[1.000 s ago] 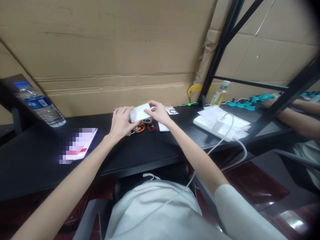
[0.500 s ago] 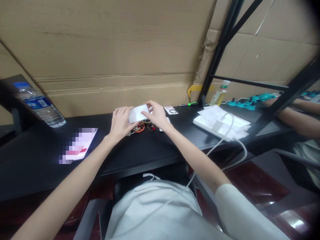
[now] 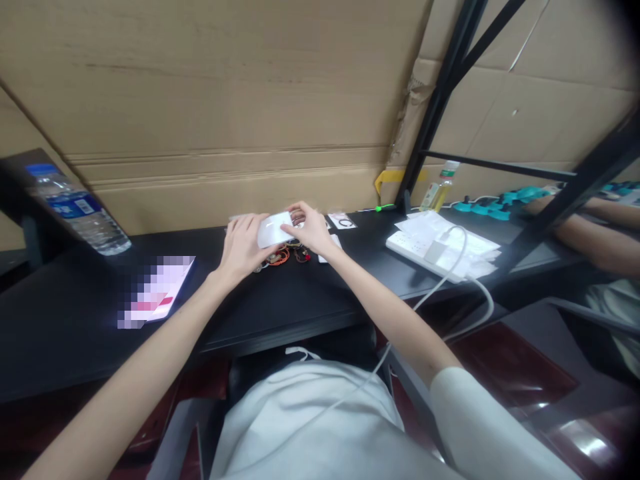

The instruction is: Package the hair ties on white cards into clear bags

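Observation:
Between my two hands is a small white, glossy, flat box-like object (image 3: 274,230), held a little above the table; its exact kind I cannot make out. My left hand (image 3: 243,243) grips its left end, thumb along the lower edge. On its right end, my right hand (image 3: 313,229) pinches with thumb and curled fingers. Under the object, a small heap of coloured bands or cords (image 3: 281,257) in orange, red and dark tones lies on the black table (image 3: 300,300). Partly hidden behind my right wrist is a white flat item (image 3: 330,250).
A phone with a lit screen (image 3: 157,290) and a water bottle (image 3: 83,210) are at left. To the right are a white power strip (image 3: 420,257), papers (image 3: 450,237), a small card with a black ring (image 3: 343,221) and a drink bottle (image 3: 440,189). A co-worker's arm (image 3: 585,230) shows beyond the black frame.
My right hand has shifted slightly right along the white object, its fingers now a little off the right end. My left hand keeps its hold.

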Available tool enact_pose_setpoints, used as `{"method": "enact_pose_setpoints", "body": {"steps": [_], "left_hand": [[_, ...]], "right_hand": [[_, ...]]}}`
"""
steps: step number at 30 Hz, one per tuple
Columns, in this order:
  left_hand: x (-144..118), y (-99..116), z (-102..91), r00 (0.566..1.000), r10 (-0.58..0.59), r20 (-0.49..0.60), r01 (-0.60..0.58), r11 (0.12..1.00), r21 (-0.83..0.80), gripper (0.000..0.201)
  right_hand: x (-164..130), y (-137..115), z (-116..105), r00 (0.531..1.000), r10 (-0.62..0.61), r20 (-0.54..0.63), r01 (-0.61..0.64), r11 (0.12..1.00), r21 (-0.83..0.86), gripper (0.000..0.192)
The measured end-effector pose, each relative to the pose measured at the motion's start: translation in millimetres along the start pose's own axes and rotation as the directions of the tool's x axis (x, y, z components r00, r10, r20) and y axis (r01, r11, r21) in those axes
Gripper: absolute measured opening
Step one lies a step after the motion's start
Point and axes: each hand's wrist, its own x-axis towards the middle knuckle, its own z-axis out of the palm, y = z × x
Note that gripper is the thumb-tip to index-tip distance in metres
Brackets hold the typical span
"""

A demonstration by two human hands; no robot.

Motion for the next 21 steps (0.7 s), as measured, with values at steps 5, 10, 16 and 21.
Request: {"method": "enact_pose_setpoints", "body": {"steps": [5, 10, 16, 21], "left_hand": [[0, 2, -0.4, 1.0, 0.028, -0.011, -0.028, 1.0, 0.005, 0.063], [-1, 7, -1.8, 0.999, 0.046, 0.011, -0.046, 0.999, 0.01, 0.061], [0, 7, -2.0, 0.999, 0.044, 0.011, -0.044, 0.999, 0.002, 0.063], [0, 8, -3.5, 1.0, 0.024, 0.021, -0.023, 1.0, -0.008, 0.06]], "right_hand": [[4, 11, 3, 0.995, 0.041, 0.092, -0.044, 0.998, 0.034, 0.041], [7, 20, 6, 0.989, 0.039, 0.145, -0.041, 0.999, 0.015, 0.04], [6, 18, 3, 0.98, 0.001, 0.2, -0.019, 0.996, 0.089, 0.037], [7, 19, -1, 0.965, 0.029, 0.262, -0.071, 0.986, 0.154, 0.038]]}}
